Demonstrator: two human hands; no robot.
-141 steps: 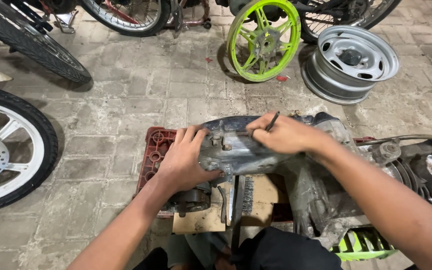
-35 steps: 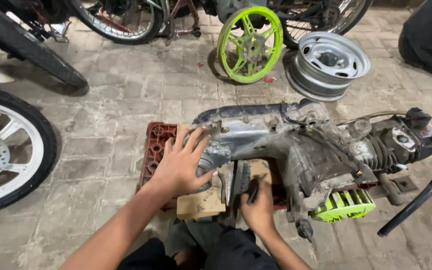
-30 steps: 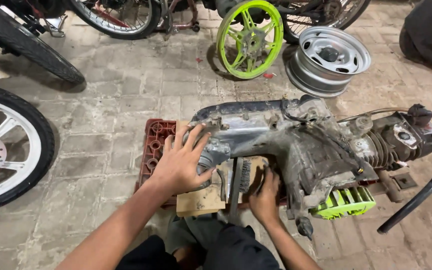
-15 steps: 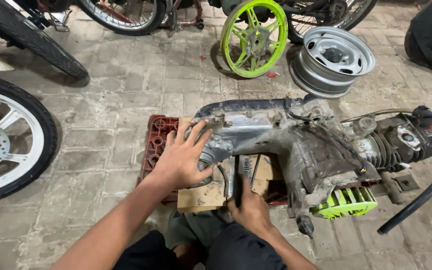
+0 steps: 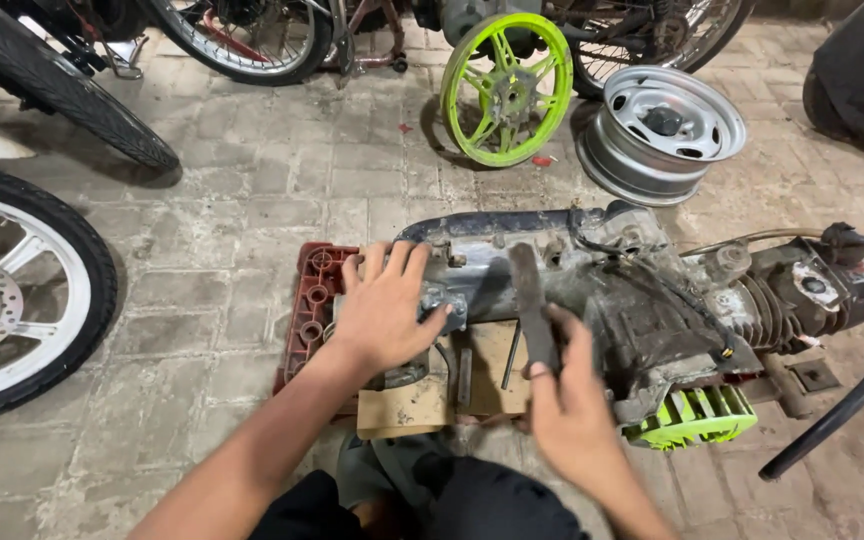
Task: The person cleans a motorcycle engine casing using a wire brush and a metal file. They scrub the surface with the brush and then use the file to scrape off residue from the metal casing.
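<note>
A dirty grey scooter engine (image 5: pixel 592 290) lies on its side on a red plastic crate (image 5: pixel 309 300) and a wooden block (image 5: pixel 407 408). My left hand (image 5: pixel 384 305) lies flat on the engine's left end, fingers spread. My right hand (image 5: pixel 567 400) holds a long dark flat tool (image 5: pixel 532 305), its tip pointing up over the engine casing. A lime green fan cover (image 5: pixel 692 418) sits at the engine's underside. A black hose (image 5: pixel 852 385) curves off the right end.
A lime green wheel (image 5: pixel 509 88) and a silver steel rim (image 5: pixel 662 132) lean at the back. A motorcycle wheel with brake disc (image 5: pixel 12 300) stands at left, more tyres (image 5: pixel 72 90) behind. The floor is grey paving brick. A dark object (image 5: pixel 862 80) sits far right.
My right hand has come up from under the engine holding the flat tool, which now points up over the casing. My left hand has stayed on the engine's left end.
</note>
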